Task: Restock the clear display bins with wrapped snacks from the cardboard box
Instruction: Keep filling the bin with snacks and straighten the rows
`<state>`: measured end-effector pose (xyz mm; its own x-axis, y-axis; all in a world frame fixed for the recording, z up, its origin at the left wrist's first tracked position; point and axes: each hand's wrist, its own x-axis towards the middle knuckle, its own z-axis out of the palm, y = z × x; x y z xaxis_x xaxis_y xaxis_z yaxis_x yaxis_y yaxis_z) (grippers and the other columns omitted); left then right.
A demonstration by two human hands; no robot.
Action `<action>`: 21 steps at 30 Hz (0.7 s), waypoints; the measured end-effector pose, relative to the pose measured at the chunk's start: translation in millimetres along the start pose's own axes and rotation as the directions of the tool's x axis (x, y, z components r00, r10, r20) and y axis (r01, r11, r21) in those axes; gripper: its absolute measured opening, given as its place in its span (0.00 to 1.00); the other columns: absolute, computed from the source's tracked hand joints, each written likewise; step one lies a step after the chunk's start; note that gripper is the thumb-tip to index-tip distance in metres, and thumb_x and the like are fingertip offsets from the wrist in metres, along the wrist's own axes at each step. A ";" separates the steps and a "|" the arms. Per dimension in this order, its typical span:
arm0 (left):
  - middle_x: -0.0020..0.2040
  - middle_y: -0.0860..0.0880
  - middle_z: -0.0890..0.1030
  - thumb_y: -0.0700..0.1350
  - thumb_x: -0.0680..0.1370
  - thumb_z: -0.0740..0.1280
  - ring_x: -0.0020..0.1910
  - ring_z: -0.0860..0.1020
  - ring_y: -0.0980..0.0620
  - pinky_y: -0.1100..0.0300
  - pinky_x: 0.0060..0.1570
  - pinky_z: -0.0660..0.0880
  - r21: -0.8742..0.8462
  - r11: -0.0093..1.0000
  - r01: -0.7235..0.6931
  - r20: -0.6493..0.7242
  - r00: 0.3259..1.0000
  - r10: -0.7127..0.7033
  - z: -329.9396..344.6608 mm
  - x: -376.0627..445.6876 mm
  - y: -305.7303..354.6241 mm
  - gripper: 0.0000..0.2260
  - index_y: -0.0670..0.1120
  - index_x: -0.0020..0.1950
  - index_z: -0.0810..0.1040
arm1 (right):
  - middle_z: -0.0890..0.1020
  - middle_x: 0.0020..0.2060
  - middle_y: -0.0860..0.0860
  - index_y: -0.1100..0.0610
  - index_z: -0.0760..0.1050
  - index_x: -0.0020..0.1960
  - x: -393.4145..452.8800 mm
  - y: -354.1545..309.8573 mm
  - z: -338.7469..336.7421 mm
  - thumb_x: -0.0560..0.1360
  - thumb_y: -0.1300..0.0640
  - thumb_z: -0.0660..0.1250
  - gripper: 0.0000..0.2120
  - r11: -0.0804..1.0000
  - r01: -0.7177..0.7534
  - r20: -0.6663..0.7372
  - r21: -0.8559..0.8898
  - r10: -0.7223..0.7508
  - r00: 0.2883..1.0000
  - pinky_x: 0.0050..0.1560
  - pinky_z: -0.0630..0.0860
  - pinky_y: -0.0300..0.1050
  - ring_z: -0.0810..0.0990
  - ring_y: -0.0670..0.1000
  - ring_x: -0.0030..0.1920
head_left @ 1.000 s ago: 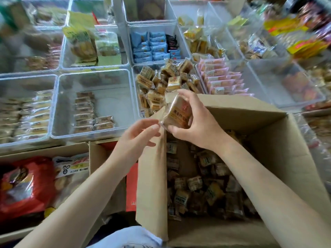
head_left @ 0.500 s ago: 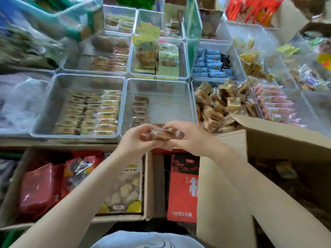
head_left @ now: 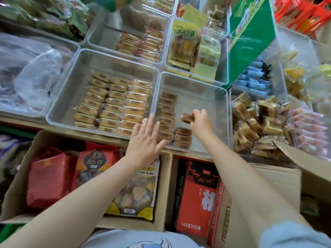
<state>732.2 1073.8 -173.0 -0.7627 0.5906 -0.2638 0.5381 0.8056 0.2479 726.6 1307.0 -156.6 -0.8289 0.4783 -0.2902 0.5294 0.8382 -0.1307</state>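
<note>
Wrapped snack (head_left: 186, 117) in right hand (head_left: 201, 123), above clear bin (head_left: 202, 104)

Left hand (head_left: 146, 140) flat, fingers spread; right hand (head_left: 201, 122) pinched closed, both arms outstretched.

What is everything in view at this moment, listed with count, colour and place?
Held snack: one, brown wrapped, in the right hand above the half-filled bin.
Half-filled bin: one, clear, centre; a column of brown snacks at its left, a short stack beside it.
Yellow-snack bin: one, clear, left of centre; three tidy columns of yellow packs.
Heaped bin: one, clear, right; loose tan packs.
Blue packs: several, upper right.
Pink packs: a stack, far right.
Green sign: one, upright, upper right.
Cardboard box: one, brown, lower right.
Red carton: one, bottom centre.
Red bags: a few, in the lower left box.
Left hand: open, at the bins' front edge.
Right hand: holding the snack.
</note>
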 end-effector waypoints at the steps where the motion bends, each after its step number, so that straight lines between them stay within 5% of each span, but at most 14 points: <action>1: 0.81 0.43 0.34 0.65 0.80 0.33 0.82 0.41 0.45 0.46 0.78 0.44 0.005 1.000 -0.004 0.000 1.000 0.004 0.5 0.2 -0.5 0.35 0.48 0.82 0.41 | 0.70 0.57 0.56 0.54 0.72 0.56 5.3 -1.7 8.5 0.78 0.65 0.62 0.10 1.000 -0.011 0.035 -0.025 0.012 0.999 0.51 0.79 0.57 0.77 0.60 0.47; 5: 0.81 0.42 0.35 0.66 0.78 0.31 0.82 0.45 0.43 0.45 0.77 0.48 0.007 1.000 -0.013 0.017 1.000 0.013 1.0 1.7 -1.6 0.37 0.48 0.83 0.44 | 0.69 0.62 0.60 0.56 0.75 0.63 17.6 -0.8 31.4 0.79 0.67 0.57 0.17 0.995 -0.001 0.190 -0.099 0.020 0.982 0.56 0.77 0.54 0.77 0.64 0.55; 12: 0.82 0.42 0.36 0.65 0.78 0.31 0.82 0.47 0.42 0.44 0.76 0.51 0.019 1.000 -0.015 0.009 1.000 0.015 -0.4 2.2 -0.4 0.37 0.48 0.83 0.45 | 0.70 0.60 0.61 0.65 0.73 0.63 9.6 -16.4 37.2 0.79 0.69 0.56 0.15 0.922 0.136 0.186 -0.362 -0.071 0.980 0.56 0.75 0.56 0.78 0.64 0.57; 21: 0.81 0.44 0.33 0.67 0.79 0.36 0.82 0.45 0.43 0.44 0.76 0.52 0.024 1.000 -0.003 0.050 0.999 0.002 -4.2 0.8 -0.2 0.36 0.50 0.83 0.45 | 0.67 0.72 0.59 0.51 0.55 0.80 -21.9 -11.3 8.7 0.81 0.54 0.57 0.29 0.935 0.224 0.358 -0.274 -0.117 0.926 0.68 0.67 0.56 0.69 0.61 0.70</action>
<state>730.0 1074.0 -169.3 -0.7426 0.5939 -0.3096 0.5489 0.8046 0.2267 740.4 1284.8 -157.0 -0.7650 0.2513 -0.5930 0.2602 0.9628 0.0723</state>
